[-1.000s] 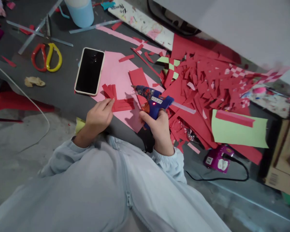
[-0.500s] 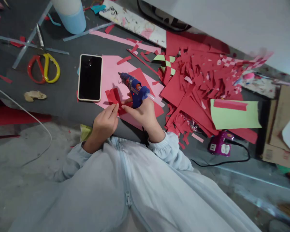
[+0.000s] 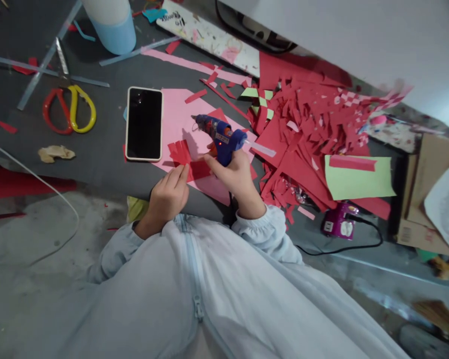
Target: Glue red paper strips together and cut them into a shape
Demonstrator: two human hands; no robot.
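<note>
Drawn back slightly toward its own side since half a second earlier, the right hand (image 3: 237,172) is now parted from the left hand (image 3: 168,194), and the blue glue gun (image 3: 226,142) has been carried along with it. By the right hand's grip the gun's handle is firmly clasped; the gun is held above the pink sheet (image 3: 175,109), its nozzle pointed toward the phone (image 3: 144,123), and a small red light is shown on its body. From its rear a translucent glue stick (image 3: 260,148) is extended. By the left hand's fingertips the lower end of the fanned red strips (image 3: 178,152) is touched; whether they are pinched or only pressed by that grip cannot be told. The strips are laid over the pink sheet, with a red paper piece (image 3: 200,170) stretched beside them toward the right hand.

At the left edge of the sheet the phone is laid on the dark surface (image 3: 108,129). Farther left, scissors (image 3: 73,109) with one red and one yellow handle are placed, a beige scrap (image 3: 56,153) below them. To the right, red cuttings (image 3: 303,119) are heaped, and beyond them a light green sheet (image 3: 359,184) is topped by a red band (image 3: 351,163).
</note>
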